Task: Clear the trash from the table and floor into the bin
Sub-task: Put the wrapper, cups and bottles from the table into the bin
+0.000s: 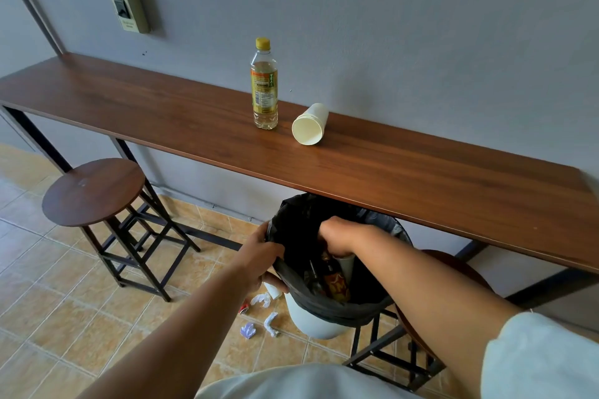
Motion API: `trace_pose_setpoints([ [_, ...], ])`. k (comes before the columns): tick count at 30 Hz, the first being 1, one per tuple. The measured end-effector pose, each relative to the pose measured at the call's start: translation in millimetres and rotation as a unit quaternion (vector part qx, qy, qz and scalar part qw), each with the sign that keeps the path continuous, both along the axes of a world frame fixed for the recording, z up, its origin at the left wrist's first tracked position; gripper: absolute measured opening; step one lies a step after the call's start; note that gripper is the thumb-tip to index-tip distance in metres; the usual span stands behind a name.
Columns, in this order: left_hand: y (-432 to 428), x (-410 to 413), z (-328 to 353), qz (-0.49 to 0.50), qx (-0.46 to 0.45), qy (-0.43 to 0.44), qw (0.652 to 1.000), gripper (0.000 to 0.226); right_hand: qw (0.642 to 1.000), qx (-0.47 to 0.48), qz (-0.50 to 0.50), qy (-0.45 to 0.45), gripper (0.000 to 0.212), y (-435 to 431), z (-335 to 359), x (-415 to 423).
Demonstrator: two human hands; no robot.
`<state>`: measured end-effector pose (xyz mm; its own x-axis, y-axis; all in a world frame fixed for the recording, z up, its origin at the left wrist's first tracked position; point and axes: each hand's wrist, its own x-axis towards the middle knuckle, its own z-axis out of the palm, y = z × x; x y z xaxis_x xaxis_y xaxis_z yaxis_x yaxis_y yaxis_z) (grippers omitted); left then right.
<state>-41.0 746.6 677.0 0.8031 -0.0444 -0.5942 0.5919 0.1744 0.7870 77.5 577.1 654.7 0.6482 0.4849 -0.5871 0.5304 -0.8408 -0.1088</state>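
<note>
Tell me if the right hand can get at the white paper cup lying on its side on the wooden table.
Probably yes. The right hand is down inside the black-lined bin, but the white paper cup lies unobstructed on the table just above.

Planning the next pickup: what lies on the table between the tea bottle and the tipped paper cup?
Nothing: the head view shows only bare wood of the table between the tea bottle and the paper cup, which stand apart.

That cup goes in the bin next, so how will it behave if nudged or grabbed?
The cup lies on its side on the table, so a nudge would probably roll it. It looks empty, so likely light. It seems thin-walled, so a hard squeeze may crush it.
</note>
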Motion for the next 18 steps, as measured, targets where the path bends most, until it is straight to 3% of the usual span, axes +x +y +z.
trace_pose_setpoints([
  [4, 7.6, -3.5, -2.7, 0.006, 0.003, 0.0, 1.0, 0.064, 0.979, 0.172, 0.002, -0.107, 0.015, 11.2, 31.5, 22.2],
  [6, 14.3, -5.1, -5.2, 0.021, -0.002, 0.002, 1.0, 0.066, 0.942, 0.275, -0.03, -0.192, 0.014, 17.0, 56.1, 35.7],
  [8, 21.8, -6.5, -5.8, 0.031, -0.005, 0.006, 0.999, 0.067, 0.902, 0.316, -0.064, -0.287, 0.015, 22.5, 77.1, 53.4],
  [10, 28.5, -7.7, -4.4, 0.039, -0.01, 0.01, 0.999, 0.069, 0.894, 0.298, -0.086, -0.324, 0.017, 31.2, 89.8, 75.1],
  [14, 38.6, -10.9, -0.4, 0.06, -0.016, 0.015, 0.998, 0.066, 0.957, 0.136, -0.095, -0.24, 0.061, 49.9, 100.1, 105.3],
  [18, 48.2, -12.9, 0.5, 0.08, -0.009, 0.011, 0.997, 0.069, 0.975, 0.03, -0.084, -0.203, 0.077, 60.8, 95.4, 128.5],
])
